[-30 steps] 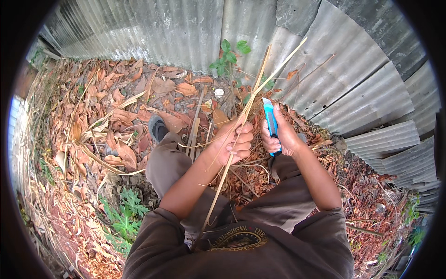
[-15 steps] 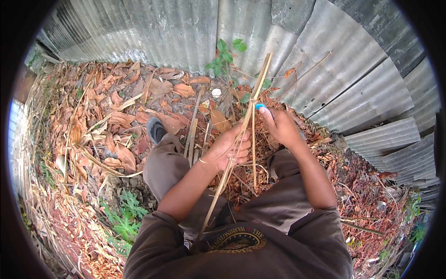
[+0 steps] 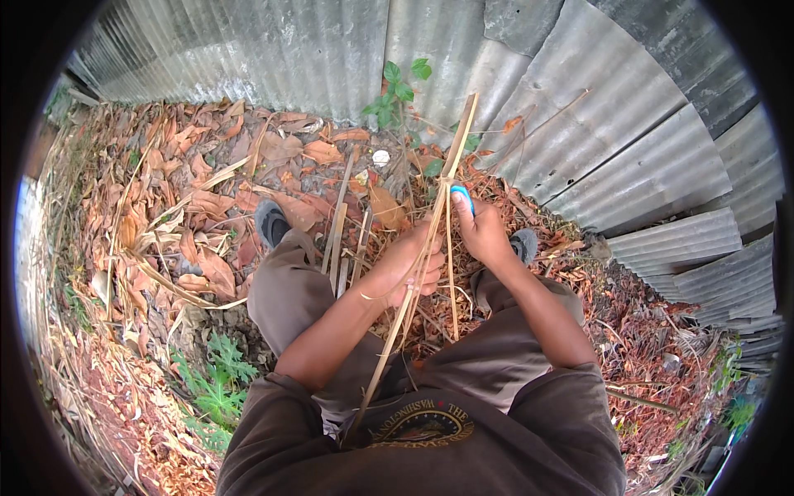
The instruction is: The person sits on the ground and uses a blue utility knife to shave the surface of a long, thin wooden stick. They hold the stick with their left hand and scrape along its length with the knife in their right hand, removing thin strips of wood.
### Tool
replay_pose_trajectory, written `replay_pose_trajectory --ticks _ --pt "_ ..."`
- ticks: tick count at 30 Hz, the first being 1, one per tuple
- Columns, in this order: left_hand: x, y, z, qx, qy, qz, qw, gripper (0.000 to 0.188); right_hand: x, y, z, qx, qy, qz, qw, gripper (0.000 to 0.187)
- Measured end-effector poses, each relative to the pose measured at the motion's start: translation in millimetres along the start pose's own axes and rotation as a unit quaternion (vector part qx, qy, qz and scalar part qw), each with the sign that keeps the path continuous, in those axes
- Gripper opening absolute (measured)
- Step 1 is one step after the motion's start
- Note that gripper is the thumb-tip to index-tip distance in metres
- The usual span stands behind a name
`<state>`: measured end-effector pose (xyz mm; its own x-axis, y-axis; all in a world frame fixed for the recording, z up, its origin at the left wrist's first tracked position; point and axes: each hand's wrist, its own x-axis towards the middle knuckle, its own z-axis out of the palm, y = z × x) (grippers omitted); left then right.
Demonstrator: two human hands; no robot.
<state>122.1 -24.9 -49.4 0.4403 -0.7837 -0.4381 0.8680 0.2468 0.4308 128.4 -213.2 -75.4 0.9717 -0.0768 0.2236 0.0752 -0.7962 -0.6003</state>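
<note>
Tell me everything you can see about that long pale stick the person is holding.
The stick is a long, thin, straw-coloured strip, like split bamboo or cane. It slants from the person's lap up toward the corrugated metal wall. The left hand grips it near the middle. The right hand, holding a blue-handled tool, meets it higher up, where a thin sliver has peeled away and hangs down. The blade itself is hidden.

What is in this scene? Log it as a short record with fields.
Setting: dry leaf litter by a corrugated metal fence
Posture: seated or crouched, knees apart
Left hand: grips a long bamboo strip
Right hand: holds a blue-handled tool against the strip
Strip: a thin sliver hangs split from it
Nearby: more bamboo slats on the ground
</note>
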Motion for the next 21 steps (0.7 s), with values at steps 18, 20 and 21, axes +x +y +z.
replay_pose_trajectory --ticks 18,20,21 --pt "3.2 6.0 -3.7 -0.005 0.035 -0.013 0.999 0.052 17.4 3.3 -13.3 -0.244 0.076 -0.172 0.951 0.042" --pt "6.5 1.8 -1.6 -0.003 0.018 -0.006 1.0 0.051 13.7 7.1 -13.0 -0.224 0.069 -0.149 0.961 0.041" --pt "6.1 -1.6 -0.1 -0.003 0.011 -0.004 1.0 0.051 9.0 10.7 -9.9 -0.213 0.063 -0.136 0.966 0.041"
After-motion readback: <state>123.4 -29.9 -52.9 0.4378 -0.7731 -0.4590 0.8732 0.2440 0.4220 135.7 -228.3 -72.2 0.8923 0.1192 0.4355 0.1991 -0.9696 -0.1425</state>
